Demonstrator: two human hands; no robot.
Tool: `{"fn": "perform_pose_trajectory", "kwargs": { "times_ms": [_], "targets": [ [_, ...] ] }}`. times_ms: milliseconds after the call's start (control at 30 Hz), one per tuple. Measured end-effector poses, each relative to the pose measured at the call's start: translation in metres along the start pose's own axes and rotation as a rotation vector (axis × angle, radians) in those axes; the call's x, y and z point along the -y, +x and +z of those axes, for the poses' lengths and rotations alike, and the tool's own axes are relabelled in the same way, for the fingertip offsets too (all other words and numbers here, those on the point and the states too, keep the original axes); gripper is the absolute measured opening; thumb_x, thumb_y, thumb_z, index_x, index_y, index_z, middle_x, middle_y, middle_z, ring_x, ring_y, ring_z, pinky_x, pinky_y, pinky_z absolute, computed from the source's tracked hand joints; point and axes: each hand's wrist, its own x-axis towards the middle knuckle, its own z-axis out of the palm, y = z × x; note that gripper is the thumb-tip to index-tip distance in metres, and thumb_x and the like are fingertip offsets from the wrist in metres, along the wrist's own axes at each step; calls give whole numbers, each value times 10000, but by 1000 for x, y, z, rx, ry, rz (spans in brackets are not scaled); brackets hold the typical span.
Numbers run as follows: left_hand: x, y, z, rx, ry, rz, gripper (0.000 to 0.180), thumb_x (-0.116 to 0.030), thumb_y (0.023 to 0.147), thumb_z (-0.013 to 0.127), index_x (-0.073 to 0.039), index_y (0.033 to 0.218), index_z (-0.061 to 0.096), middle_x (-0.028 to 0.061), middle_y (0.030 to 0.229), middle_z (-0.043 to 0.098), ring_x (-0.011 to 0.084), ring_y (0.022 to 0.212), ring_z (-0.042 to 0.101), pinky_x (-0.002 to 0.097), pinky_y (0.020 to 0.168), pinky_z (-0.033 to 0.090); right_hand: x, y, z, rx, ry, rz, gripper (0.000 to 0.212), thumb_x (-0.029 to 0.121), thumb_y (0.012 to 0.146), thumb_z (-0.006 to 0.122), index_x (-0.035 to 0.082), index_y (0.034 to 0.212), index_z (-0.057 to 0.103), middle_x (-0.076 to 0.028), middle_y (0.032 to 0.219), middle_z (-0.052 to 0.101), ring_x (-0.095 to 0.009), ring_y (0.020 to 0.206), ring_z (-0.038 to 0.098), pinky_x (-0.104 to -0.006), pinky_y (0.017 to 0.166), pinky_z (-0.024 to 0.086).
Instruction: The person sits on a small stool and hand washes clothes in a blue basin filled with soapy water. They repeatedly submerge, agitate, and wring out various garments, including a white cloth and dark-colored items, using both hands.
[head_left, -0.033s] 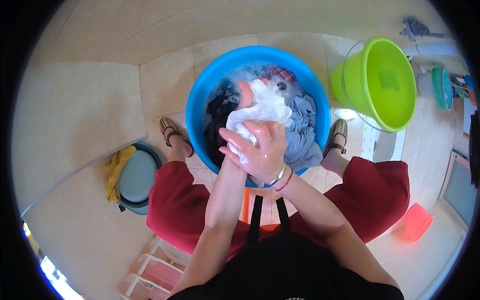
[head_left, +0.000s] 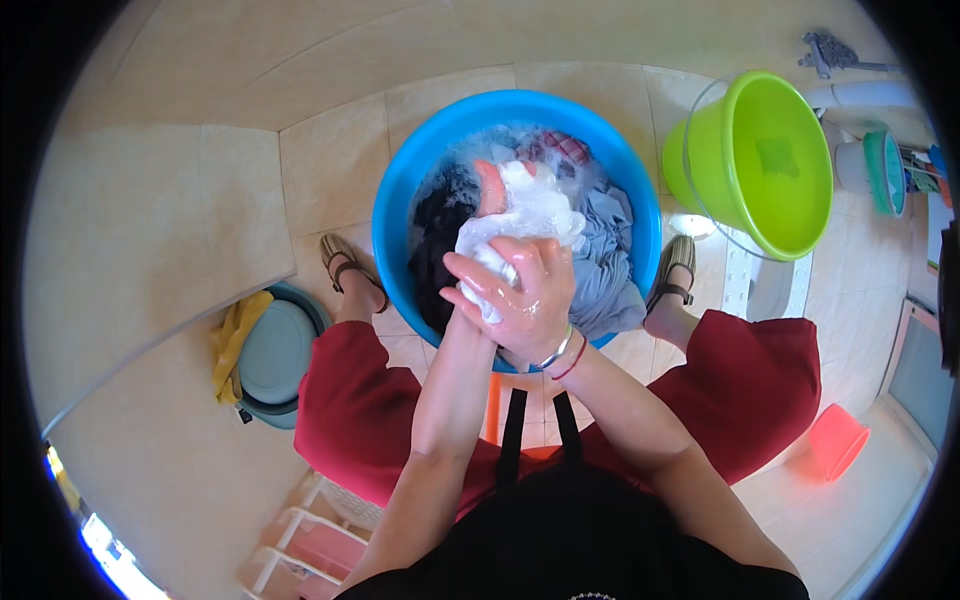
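Grasping a wet white cloth (head_left: 535,215) between curled fingers, the right hand (head_left: 525,290) bore down across the left wrist, its fingertips pointing left. The left hand (head_left: 490,192) reached farther out with the cloth over its palm, so whether its fingers gripped or only supported the fabric could not be told. A silver bangle (head_left: 556,350) and a red cord (head_left: 571,358) circled the right wrist.

The cloth was over the middle of a round blue basin (head_left: 393,225), which stood on the tiled floor (head_left: 335,170). Inside the basin, a black garment (head_left: 440,250) lay to the left, a light grey-blue garment (head_left: 605,255) to the right, and a red checked fabric (head_left: 567,148) at the far side among suds (head_left: 470,150).

Sandalled feet flanked the basin, and dark red trousers (head_left: 350,420) covered the spread legs. On the far right was a lime-green bucket (head_left: 712,172) with a wire handle; on the near right, a small coral bucket (head_left: 838,443). To the left, a yellow cloth (head_left: 235,345) hung beside a grey-green basin (head_left: 275,350).
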Motion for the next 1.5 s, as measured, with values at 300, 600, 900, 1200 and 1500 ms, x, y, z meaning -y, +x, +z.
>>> {"fn": "perform_pose_trajectory", "kwargs": {
  "times_ms": [300,600,900,1200,1500],
  "targets": [
    [12,2,-19,-277,203,245,263,-358,923,576,-104,856,565,1,777,562,124,691,551,290,628,466,-24,4,6,-1,359,217,159,78,704,742,76,775,600,-110,758,560,-298,680,590,-376,572,469],
    [15,1,-30,-714,640,426,208,-219,875,607,-11,891,615,26,814,607,121,723,576,283,637,475,-80,-13,31,55,416,433,106,165,832,587,62,826,612,-145,809,593,-371,729,594,-450,645,472],
    [-8,11,-80,-687,613,420,353,-390,930,607,-47,993,657,18,945,653,121,852,603,265,765,457,-189,-24,55,358,172,389,192,247,898,587,76,930,667,-130,914,612,-339,867,569,-418,772,467],
    [-53,69,-140,-627,2074,648,685,-355,757,766,-212,1366,487,247,1414,336,391,1230,420,436,1019,361,-202,-14,120,510,-156,113,567,326,769,714,232,1298,534,-59,1259,542,-279,1116,477,-481,884,397],
    [-43,128,-195,-623,2520,-206,520,-296,899,553,-296,1403,425,193,1514,246,458,1327,310,529,1076,284,-224,-44,181,1161,-48,497,529,254,823,673,163,1313,495,-131,1376,445,-353,1185,457,-459,939,432]
  ]
}}
